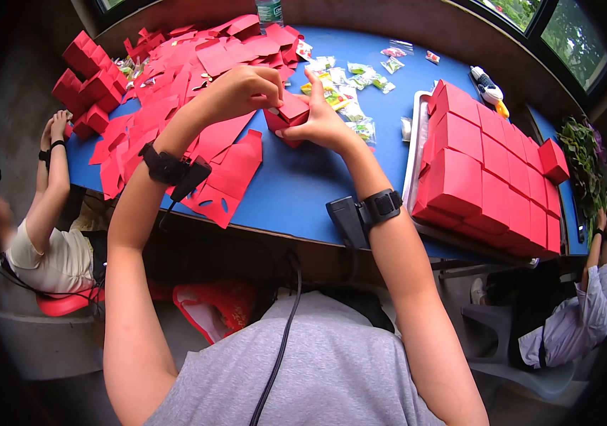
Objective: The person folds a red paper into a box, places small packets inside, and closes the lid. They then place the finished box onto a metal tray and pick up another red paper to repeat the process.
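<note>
A small red paper box (292, 109) is between my hands above the blue table. My right hand (323, 124) grips it from the right, thumb along its lower side and one finger pointing up. My left hand (252, 86) is closed, with bent fingers meeting the box's upper left edge. Flat red box blanks (229, 174) lie beneath and left of my left hand. Just behind my right hand are small candy packets (337, 96) in green, yellow and white wrappers.
Stacked red boxes (484, 170) fill a white tray (415, 153) at the right. A bottle (269, 11) stands at the back of the blue table (303, 188). Red boxes (90, 82) are piled far left near another person (48, 213). More people sit at the right edge.
</note>
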Motion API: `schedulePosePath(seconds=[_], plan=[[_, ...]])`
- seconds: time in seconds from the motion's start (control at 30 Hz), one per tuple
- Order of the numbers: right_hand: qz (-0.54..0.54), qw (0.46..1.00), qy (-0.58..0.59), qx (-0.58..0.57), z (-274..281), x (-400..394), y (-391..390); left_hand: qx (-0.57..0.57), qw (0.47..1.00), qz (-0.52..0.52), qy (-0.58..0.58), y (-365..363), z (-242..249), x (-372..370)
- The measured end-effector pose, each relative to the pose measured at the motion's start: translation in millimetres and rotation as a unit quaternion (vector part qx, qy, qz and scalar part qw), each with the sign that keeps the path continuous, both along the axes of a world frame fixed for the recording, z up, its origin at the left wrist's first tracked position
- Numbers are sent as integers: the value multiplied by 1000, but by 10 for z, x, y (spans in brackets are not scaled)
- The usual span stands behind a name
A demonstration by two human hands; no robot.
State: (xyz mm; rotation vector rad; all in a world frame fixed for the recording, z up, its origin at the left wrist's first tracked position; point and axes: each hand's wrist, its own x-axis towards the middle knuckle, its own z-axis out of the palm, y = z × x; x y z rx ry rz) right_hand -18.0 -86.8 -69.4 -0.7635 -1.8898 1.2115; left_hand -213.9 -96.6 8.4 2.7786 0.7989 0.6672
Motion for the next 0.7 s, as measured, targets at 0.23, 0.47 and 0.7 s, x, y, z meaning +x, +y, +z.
schedulePosePath(seconds=[0.23, 0.47, 0.7], plan=[[11, 1000, 11, -18, 41, 30, -34, 132, 979, 48, 148, -371, -17, 62], [19, 997, 69, -39, -47, 17, -24, -13, 995, 97, 33, -663, -257, 37], [-54, 977, 157, -137, -72, -25, 54, 82, 982, 165, 48, -605, -337, 90]])
